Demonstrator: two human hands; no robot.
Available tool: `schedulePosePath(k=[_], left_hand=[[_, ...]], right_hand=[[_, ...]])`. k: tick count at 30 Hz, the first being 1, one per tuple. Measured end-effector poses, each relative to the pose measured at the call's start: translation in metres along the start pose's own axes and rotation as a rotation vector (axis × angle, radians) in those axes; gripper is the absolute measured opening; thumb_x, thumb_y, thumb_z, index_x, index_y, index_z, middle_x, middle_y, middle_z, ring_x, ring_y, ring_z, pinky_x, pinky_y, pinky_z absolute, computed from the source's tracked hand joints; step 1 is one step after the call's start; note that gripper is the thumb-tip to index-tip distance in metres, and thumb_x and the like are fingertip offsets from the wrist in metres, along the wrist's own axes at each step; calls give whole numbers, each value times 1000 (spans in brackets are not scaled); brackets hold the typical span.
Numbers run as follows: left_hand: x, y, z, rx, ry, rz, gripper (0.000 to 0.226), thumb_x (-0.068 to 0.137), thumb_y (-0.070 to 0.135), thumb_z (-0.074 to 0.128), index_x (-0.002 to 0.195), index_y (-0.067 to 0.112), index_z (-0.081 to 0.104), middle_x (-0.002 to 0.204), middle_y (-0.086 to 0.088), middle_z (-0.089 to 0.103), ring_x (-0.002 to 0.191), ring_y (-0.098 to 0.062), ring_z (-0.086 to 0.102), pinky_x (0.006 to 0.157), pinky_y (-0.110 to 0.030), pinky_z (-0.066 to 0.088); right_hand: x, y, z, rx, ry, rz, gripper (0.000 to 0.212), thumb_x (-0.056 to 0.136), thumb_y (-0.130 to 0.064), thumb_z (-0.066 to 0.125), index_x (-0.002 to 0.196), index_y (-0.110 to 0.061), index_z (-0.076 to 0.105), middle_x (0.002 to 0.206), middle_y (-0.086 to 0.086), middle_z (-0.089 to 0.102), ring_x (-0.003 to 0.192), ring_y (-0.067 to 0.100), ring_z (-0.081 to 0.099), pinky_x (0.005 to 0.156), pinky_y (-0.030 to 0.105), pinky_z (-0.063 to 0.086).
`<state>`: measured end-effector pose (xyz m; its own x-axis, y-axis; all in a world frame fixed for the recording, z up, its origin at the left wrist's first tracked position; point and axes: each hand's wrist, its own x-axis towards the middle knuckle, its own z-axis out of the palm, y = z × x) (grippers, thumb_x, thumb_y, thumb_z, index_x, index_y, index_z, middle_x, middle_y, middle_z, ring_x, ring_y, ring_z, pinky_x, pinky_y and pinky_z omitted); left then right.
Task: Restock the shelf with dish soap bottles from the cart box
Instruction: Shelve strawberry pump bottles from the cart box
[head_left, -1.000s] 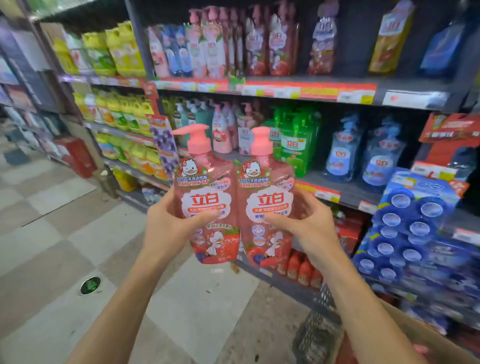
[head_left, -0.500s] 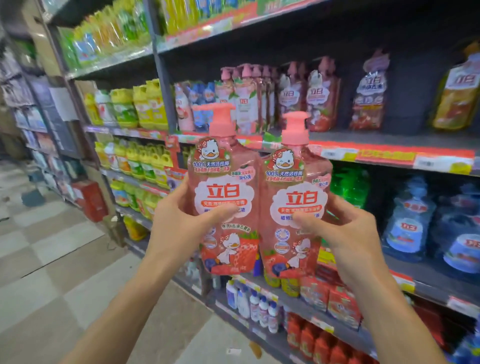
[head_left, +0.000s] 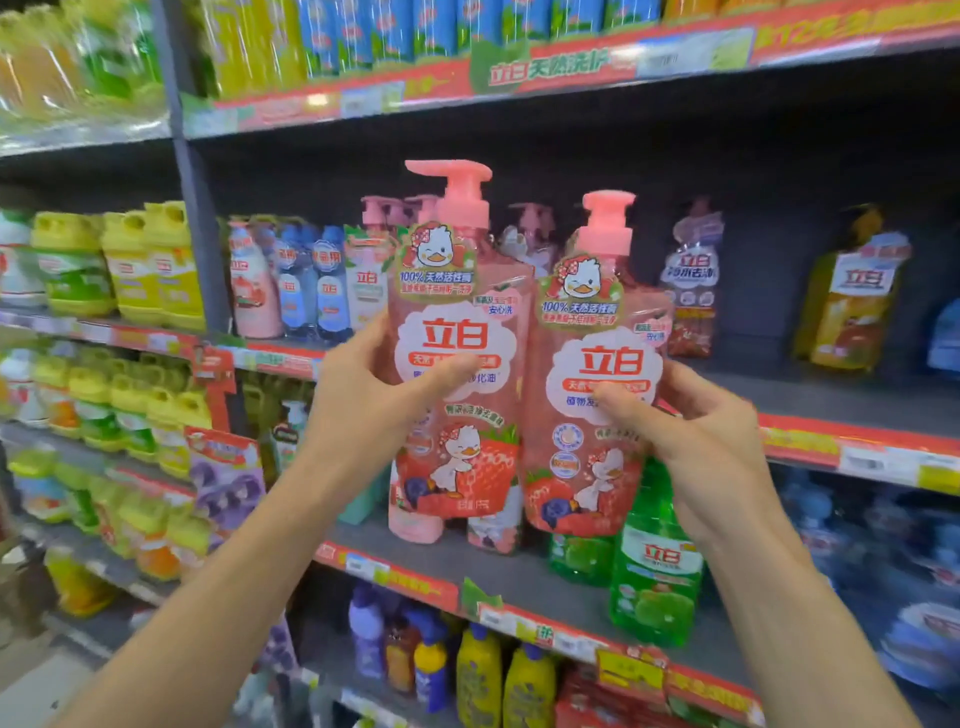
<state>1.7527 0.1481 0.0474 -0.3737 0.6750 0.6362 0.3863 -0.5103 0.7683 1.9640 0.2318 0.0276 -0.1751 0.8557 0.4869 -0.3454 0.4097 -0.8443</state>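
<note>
I hold two pink pump bottles of dish soap upright, side by side, in front of the shelving. My left hand (head_left: 371, 400) grips the left pink bottle (head_left: 457, 291), thumb across its white label. My right hand (head_left: 691, 431) grips the right pink bottle (head_left: 587, 322) the same way. Both carry a duck and strawberry picture. Behind them, more pink pump bottles (head_left: 379, 260) of the same kind stand on the dark middle shelf (head_left: 810, 395). The cart box is out of view.
A bare stretch of the middle shelf lies right of the pink bottles, between a red-labelled bottle (head_left: 693, 291) and a yellow one (head_left: 852, 306). Green bottles (head_left: 654, 566) fill the shelf below. Yellow jugs (head_left: 150, 265) stand at left past a grey upright (head_left: 195, 208).
Both hands have raised the two bottles and brought them closer to the middle shelf. The view has tilted up, so the floor and lower shelves have dropped out of sight.
</note>
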Motion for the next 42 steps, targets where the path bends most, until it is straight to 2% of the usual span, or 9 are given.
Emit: schedulePosePath(k=[5,9,16,19,22,27,31,36,42], left_hand=[[65,-24,8,-35,-75,41,45,67,39,76,109,24,67,92,16,76,85,-1,72,67,-15,56],[112,-44,16,-103,-122,70,48,68,38,76,111,20,66,92,16,76,85,-2,72,67,-16,56],[187,-85,28,-184,-199,119,38,72,32,76,107,22,65,87,22,74,81,3,71,65,-13,54],[209,-104,33,-189,-227,147,43,73,38,75,112,24,62,94,18,75,87,-1,71,73,-20,57],[226,-123,38,-183,-250,164,54,70,47,73,118,25,60,103,11,73,94,-4,70,83,-30,58],[245,-148,49,-189,-290,172,46,83,32,77,124,22,59,109,10,72,98,-4,69,87,-35,58],[251,-159,60,-196,-287,181,46,84,32,76,125,20,58,108,11,72,97,-1,69,86,-32,59],[255,-167,69,-209,-322,150,44,84,32,75,124,21,59,108,11,72,97,-3,69,87,-37,59],[262,-169,75,-201,-372,93,46,84,34,75,125,18,59,111,7,73,98,-8,71,86,-40,59]], right_hand=[[48,0,11,-28,37,-60,42,62,-17,81,103,-14,74,93,0,79,84,15,76,61,22,57],[85,5,18,-112,119,-94,40,67,-17,83,107,-14,74,96,1,78,89,17,75,65,24,58],[143,24,34,-154,222,-142,46,61,-20,81,105,-12,73,97,4,78,90,20,75,66,26,59],[161,34,38,-182,255,-157,41,62,-21,79,102,-13,74,97,5,78,89,21,76,66,27,59],[175,47,41,-209,290,-167,42,60,-24,79,101,-15,73,97,3,78,89,20,75,65,27,58],[192,66,39,-220,345,-162,42,62,-25,78,103,-16,72,99,2,78,92,20,75,69,26,59],[199,68,34,-223,356,-152,38,65,-23,76,102,-15,71,100,2,78,92,18,75,69,24,59],[202,76,27,-241,360,-113,41,67,-26,75,107,-16,70,101,0,78,91,16,75,64,22,58],[207,79,18,-239,373,-90,41,67,-26,76,106,-15,70,101,0,78,91,16,75,66,22,58]])
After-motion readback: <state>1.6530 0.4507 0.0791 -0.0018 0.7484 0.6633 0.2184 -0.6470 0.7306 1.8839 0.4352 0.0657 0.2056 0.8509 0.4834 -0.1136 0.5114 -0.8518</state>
